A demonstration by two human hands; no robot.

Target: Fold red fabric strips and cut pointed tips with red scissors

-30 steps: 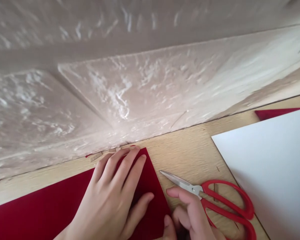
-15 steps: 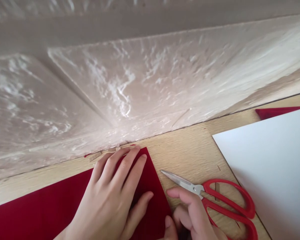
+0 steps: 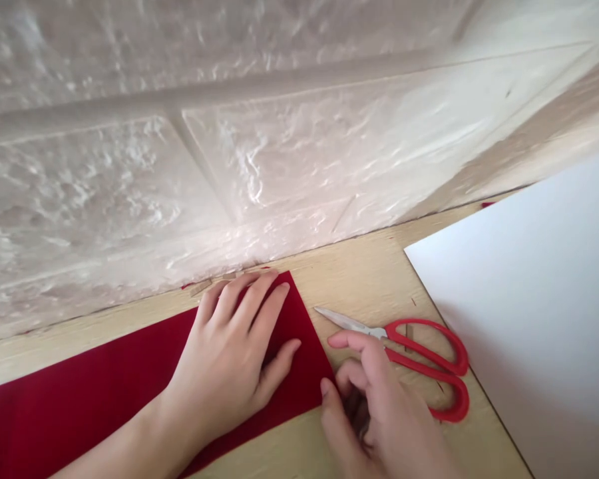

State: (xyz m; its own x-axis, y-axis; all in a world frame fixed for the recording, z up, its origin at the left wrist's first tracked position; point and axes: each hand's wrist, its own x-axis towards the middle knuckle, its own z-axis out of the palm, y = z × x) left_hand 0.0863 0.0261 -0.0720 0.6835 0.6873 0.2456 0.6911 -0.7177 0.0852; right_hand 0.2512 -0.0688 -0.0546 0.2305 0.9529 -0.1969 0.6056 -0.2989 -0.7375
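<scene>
A dark red sheet (image 3: 80, 399) lies on the wooden table (image 3: 369, 279), its right corner near the wall. My left hand (image 3: 234, 359) rests flat on that corner with the fingers stretched out and apart. My right hand (image 3: 374, 406) sits at the sheet's right edge, thumb touching the edge, fingers loosely curled and nothing seen in them. Just beyond its index finger lie red-handled scissors (image 3: 419, 352), blades shut and pointing left.
A large white sheet (image 3: 529, 313) covers the table's right side. A textured pale brick-pattern wall (image 3: 279, 153) runs along the table's far edge. A sliver of another red piece (image 3: 486, 205) shows behind the white sheet.
The view has tilted down and shifted, so more of my forearm and right hand show. Both hands stay where they were on the red sheet; the scissors have not moved.
</scene>
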